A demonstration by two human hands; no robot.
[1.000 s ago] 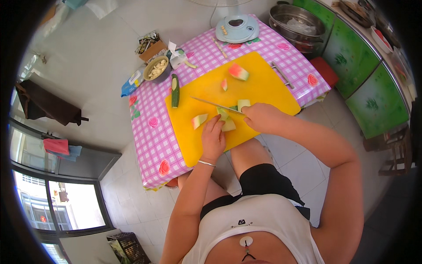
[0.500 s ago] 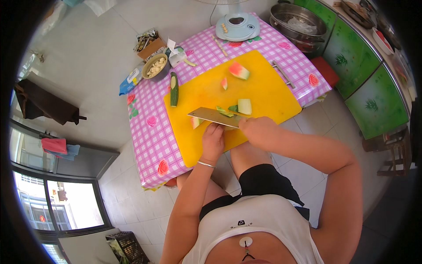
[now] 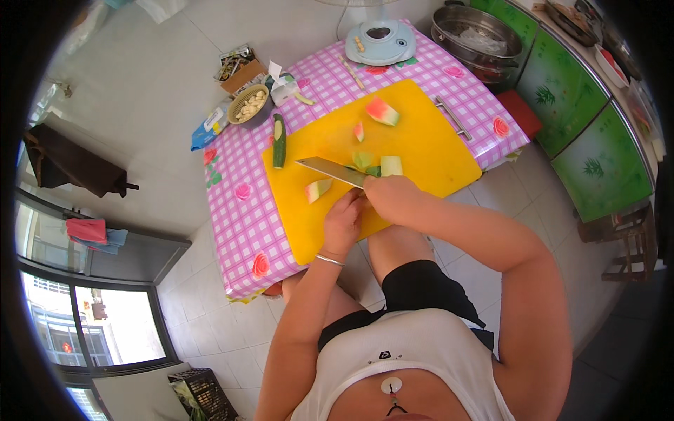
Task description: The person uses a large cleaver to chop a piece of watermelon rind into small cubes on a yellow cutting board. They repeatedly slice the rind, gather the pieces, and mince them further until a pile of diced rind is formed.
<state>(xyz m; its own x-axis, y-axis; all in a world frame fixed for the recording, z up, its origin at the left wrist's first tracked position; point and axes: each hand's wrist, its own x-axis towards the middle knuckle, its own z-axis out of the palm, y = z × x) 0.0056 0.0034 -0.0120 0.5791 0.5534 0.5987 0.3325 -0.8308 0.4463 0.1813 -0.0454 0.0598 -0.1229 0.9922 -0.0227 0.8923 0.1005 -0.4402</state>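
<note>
My right hand (image 3: pixel 393 198) is closed round the handle of a cleaver (image 3: pixel 328 170), whose blade points left over the yellow cutting board (image 3: pixel 432 144). Just below the handle, my left hand (image 3: pixel 342 223) has its fingers bent together at the board's near edge; what they hold is hidden. A watermelon rind piece (image 3: pixel 319 189) lies left of the hands. Beyond the blade are thin green peelings (image 3: pixel 362 160) and a pale, square peeled rind piece (image 3: pixel 391 165). Farther back lie a larger watermelon chunk (image 3: pixel 381 111) and a small red sliver (image 3: pixel 359 132). A partly peeled cucumber (image 3: pixel 279 146) rests at the board's left edge.
The table has a pink checked tablecloth (image 3: pixel 242 231). At its far left stand a bowl of garlic cloves (image 3: pixel 251 107) and a tissue pack (image 3: pixel 282 85). A pale blue fan base (image 3: pixel 379 43) is at the back, a steel steamer pot (image 3: pixel 477 38) at the back right.
My right hand has moved left and nearer my left hand, and the cleaver's blade has turned more edge-on. The rind piece on the left and a pale green peeling now show more fully.
</note>
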